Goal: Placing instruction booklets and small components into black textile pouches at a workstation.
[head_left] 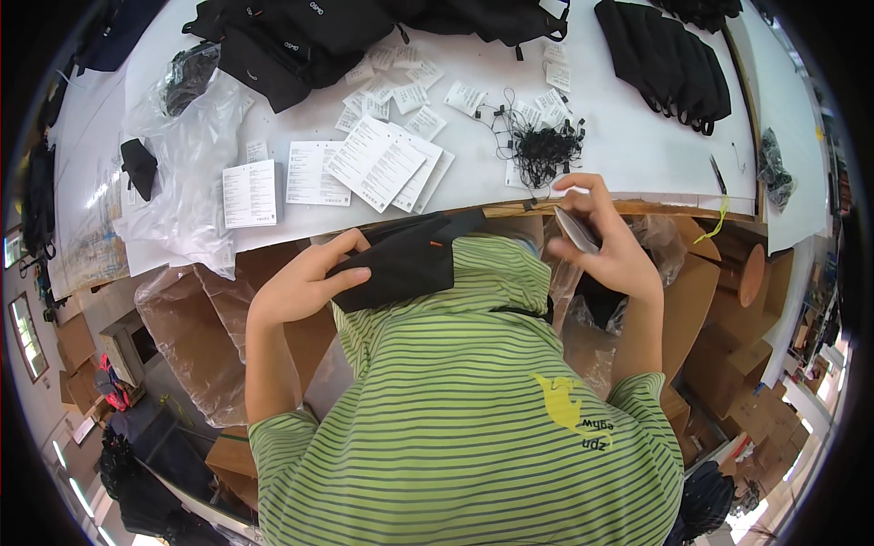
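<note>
My left hand (320,280) grips a black fabric pouch (401,268) over my lap, thumb on top; a small red tab shows on the fabric. In my right hand (605,232) a thin stack of white cards (577,230) is pinched, held edge-on by the table's front edge. The index finger reaches toward a tangled heap of black tag strings (544,150) on the table. Left of that heap lie printed white cards (378,164) in overlapping piles, with another card pile (249,194) farther left.
Black bags (300,41) cover the back of the white table (482,173), near scattered small white labels (410,96). More black pouches (665,68) lie in a row at right. A clear plastic bag (182,164) spreads at left. Snips (719,175) rest near the right edge. Cardboard boxes (746,305) stand below.
</note>
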